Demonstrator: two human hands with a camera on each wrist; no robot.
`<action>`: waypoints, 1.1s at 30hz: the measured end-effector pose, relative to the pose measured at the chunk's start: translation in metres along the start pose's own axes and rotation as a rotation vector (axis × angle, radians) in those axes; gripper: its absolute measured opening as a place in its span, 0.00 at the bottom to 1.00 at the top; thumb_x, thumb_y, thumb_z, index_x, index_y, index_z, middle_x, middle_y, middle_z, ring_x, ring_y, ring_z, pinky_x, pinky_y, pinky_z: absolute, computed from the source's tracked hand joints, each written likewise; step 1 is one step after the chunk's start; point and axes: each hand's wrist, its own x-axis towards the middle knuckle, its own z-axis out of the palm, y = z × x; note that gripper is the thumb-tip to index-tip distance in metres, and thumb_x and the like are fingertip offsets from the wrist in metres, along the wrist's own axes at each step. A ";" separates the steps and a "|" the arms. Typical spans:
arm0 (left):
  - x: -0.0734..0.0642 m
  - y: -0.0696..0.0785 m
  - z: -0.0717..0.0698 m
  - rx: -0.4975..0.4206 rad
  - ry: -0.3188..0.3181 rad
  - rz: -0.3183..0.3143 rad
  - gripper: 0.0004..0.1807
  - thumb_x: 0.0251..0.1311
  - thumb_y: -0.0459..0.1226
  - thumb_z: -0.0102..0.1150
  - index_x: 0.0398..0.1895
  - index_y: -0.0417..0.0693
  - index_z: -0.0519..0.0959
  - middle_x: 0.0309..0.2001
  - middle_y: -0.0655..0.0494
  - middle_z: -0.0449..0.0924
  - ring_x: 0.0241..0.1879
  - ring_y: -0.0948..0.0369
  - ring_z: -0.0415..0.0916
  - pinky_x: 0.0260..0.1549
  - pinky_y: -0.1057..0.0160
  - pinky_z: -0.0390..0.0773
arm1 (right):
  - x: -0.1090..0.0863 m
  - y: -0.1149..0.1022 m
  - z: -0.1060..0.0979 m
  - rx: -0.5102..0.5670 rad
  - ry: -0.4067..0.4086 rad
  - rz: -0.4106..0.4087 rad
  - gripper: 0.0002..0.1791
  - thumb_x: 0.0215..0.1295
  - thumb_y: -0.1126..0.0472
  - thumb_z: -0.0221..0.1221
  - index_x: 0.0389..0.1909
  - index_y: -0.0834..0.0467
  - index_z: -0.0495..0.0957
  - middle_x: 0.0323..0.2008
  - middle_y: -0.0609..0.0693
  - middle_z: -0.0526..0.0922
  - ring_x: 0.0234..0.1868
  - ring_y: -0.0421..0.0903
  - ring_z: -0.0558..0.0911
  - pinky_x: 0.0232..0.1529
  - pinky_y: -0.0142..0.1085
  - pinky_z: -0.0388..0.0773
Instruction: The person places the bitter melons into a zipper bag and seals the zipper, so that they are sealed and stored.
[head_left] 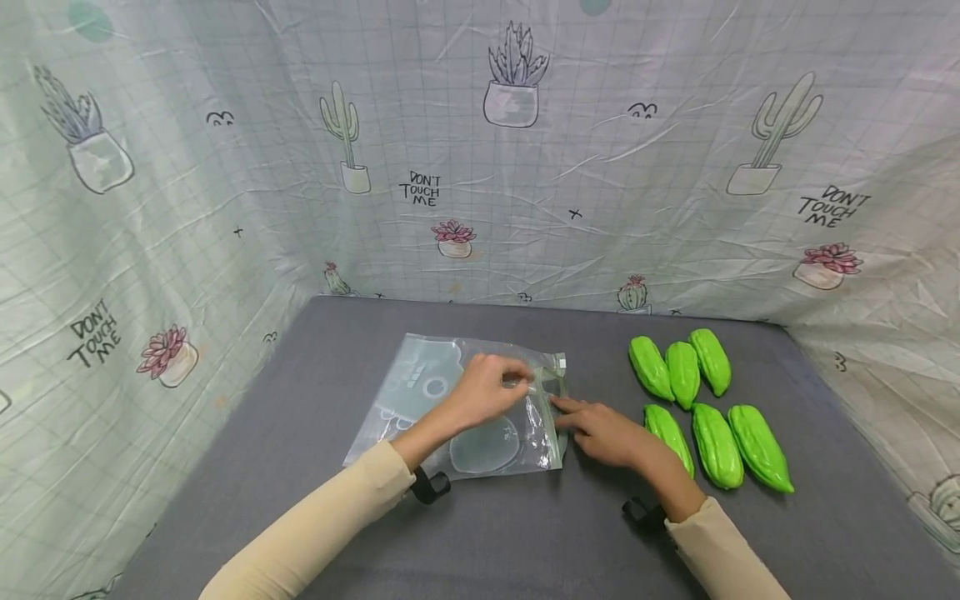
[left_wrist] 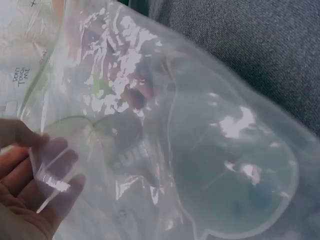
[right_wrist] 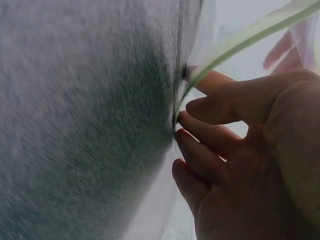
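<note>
A clear plastic zip bag [head_left: 416, 375] with a pale blue-green print lies flat, its mouth on the right along a greenish zip strip [head_left: 553, 437]. My left hand [head_left: 487, 387] pinches the bag's top layer near the mouth and lifts it, so the mouth gapes. In the left wrist view, clear film covers part of the left fingers [left_wrist: 52, 155]. At the mouth, my right hand [head_left: 606, 432] reaches in from the right with extended fingers on the lower layer. The right wrist view shows those fingertips [right_wrist: 186, 137] right at the strip, close against the grey surface.
Several bright green, ridged, pointed fruits [head_left: 716, 446] lie in two rows to the right, partly behind the right forearm. The grey table [head_left: 300, 400] is enclosed by a cactus-print curtain [head_left: 450, 125] at the back and sides. Both wrists wear black straps.
</note>
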 end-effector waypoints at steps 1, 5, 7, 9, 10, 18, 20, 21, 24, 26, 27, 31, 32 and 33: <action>0.000 -0.001 0.000 0.006 0.011 0.006 0.09 0.64 0.33 0.63 0.43 0.43 0.89 0.42 0.50 0.92 0.38 0.61 0.88 0.41 0.68 0.84 | 0.000 0.001 0.000 -0.004 -0.002 -0.001 0.24 0.68 0.74 0.50 0.62 0.61 0.81 0.75 0.64 0.68 0.72 0.71 0.70 0.69 0.64 0.68; 0.003 -0.003 0.001 0.035 0.056 0.025 0.06 0.66 0.35 0.67 0.41 0.45 0.90 0.39 0.53 0.92 0.38 0.60 0.89 0.42 0.66 0.85 | 0.002 0.006 -0.002 -0.009 -0.001 -0.004 0.24 0.68 0.74 0.50 0.62 0.62 0.81 0.75 0.64 0.68 0.72 0.71 0.70 0.69 0.64 0.69; 0.004 -0.003 0.003 0.043 0.080 0.020 0.06 0.67 0.36 0.67 0.41 0.45 0.90 0.39 0.53 0.92 0.38 0.60 0.89 0.40 0.66 0.85 | 0.002 0.007 -0.002 -0.016 0.003 -0.005 0.25 0.69 0.74 0.50 0.63 0.61 0.80 0.75 0.64 0.68 0.72 0.71 0.70 0.69 0.64 0.68; 0.004 -0.002 0.005 0.052 0.107 0.020 0.06 0.67 0.36 0.67 0.41 0.45 0.90 0.40 0.53 0.92 0.38 0.61 0.90 0.40 0.67 0.85 | 0.002 0.008 -0.003 -0.016 0.016 -0.015 0.25 0.70 0.74 0.50 0.65 0.61 0.79 0.75 0.64 0.69 0.72 0.71 0.70 0.70 0.63 0.67; 0.004 -0.002 0.006 0.052 0.116 0.016 0.06 0.67 0.36 0.67 0.42 0.45 0.90 0.40 0.53 0.92 0.38 0.61 0.90 0.40 0.67 0.85 | 0.002 0.008 -0.002 -0.016 0.027 -0.024 0.25 0.70 0.74 0.50 0.66 0.61 0.79 0.74 0.64 0.69 0.73 0.70 0.70 0.71 0.63 0.66; 0.002 0.000 0.012 0.043 0.157 0.001 0.07 0.66 0.35 0.67 0.44 0.44 0.90 0.42 0.53 0.92 0.43 0.57 0.90 0.43 0.63 0.87 | 0.000 0.005 -0.006 -0.020 0.173 -0.088 0.22 0.71 0.73 0.52 0.64 0.63 0.79 0.69 0.63 0.77 0.69 0.64 0.76 0.67 0.59 0.73; 0.002 0.000 0.012 0.038 0.164 -0.006 0.08 0.67 0.35 0.67 0.44 0.44 0.90 0.42 0.53 0.92 0.44 0.57 0.90 0.44 0.62 0.87 | -0.001 0.004 -0.010 -0.034 0.192 -0.083 0.21 0.71 0.72 0.54 0.63 0.64 0.79 0.68 0.63 0.77 0.68 0.64 0.77 0.64 0.58 0.76; 0.002 -0.001 0.011 0.035 0.169 -0.007 0.08 0.67 0.35 0.67 0.44 0.44 0.90 0.42 0.53 0.92 0.44 0.57 0.90 0.44 0.62 0.87 | -0.002 0.004 -0.012 -0.030 0.197 -0.077 0.21 0.71 0.71 0.54 0.63 0.65 0.79 0.68 0.63 0.78 0.68 0.63 0.78 0.64 0.58 0.76; 0.002 -0.001 0.011 0.036 0.182 -0.006 0.07 0.66 0.35 0.67 0.44 0.44 0.90 0.42 0.53 0.92 0.44 0.57 0.90 0.45 0.60 0.87 | -0.007 0.003 -0.019 -0.033 0.201 -0.063 0.21 0.71 0.69 0.56 0.63 0.63 0.79 0.68 0.63 0.78 0.67 0.63 0.78 0.61 0.58 0.78; 0.003 -0.001 0.011 0.041 0.188 -0.005 0.07 0.66 0.35 0.67 0.44 0.44 0.90 0.42 0.53 0.92 0.44 0.56 0.90 0.45 0.59 0.87 | -0.010 0.003 -0.024 -0.037 0.208 -0.060 0.21 0.71 0.69 0.57 0.64 0.63 0.79 0.68 0.64 0.78 0.65 0.62 0.80 0.58 0.57 0.79; 0.003 -0.002 0.011 0.046 0.190 -0.004 0.07 0.66 0.35 0.67 0.44 0.44 0.90 0.42 0.53 0.92 0.44 0.56 0.90 0.45 0.59 0.87 | -0.011 0.004 -0.026 -0.033 0.208 -0.055 0.21 0.71 0.69 0.57 0.64 0.63 0.79 0.68 0.63 0.78 0.64 0.62 0.81 0.56 0.55 0.80; 0.003 -0.003 0.013 0.079 0.196 -0.014 0.07 0.66 0.37 0.68 0.43 0.47 0.90 0.42 0.55 0.92 0.43 0.57 0.90 0.43 0.61 0.86 | -0.019 0.006 -0.037 -0.048 0.221 -0.051 0.21 0.72 0.69 0.57 0.65 0.63 0.78 0.68 0.63 0.77 0.63 0.61 0.82 0.51 0.52 0.80; 0.003 -0.004 0.013 0.088 0.197 -0.020 0.07 0.65 0.38 0.68 0.43 0.48 0.90 0.42 0.56 0.92 0.43 0.58 0.90 0.42 0.62 0.86 | -0.022 0.007 -0.041 -0.045 0.225 -0.044 0.22 0.72 0.69 0.57 0.65 0.63 0.78 0.69 0.63 0.77 0.63 0.61 0.81 0.51 0.52 0.80; 0.003 -0.004 0.014 0.099 0.197 -0.026 0.07 0.65 0.39 0.68 0.43 0.49 0.90 0.42 0.56 0.92 0.42 0.59 0.89 0.40 0.64 0.85 | -0.024 0.008 -0.044 -0.045 0.232 -0.040 0.22 0.73 0.69 0.57 0.66 0.62 0.78 0.69 0.63 0.77 0.64 0.62 0.81 0.53 0.53 0.80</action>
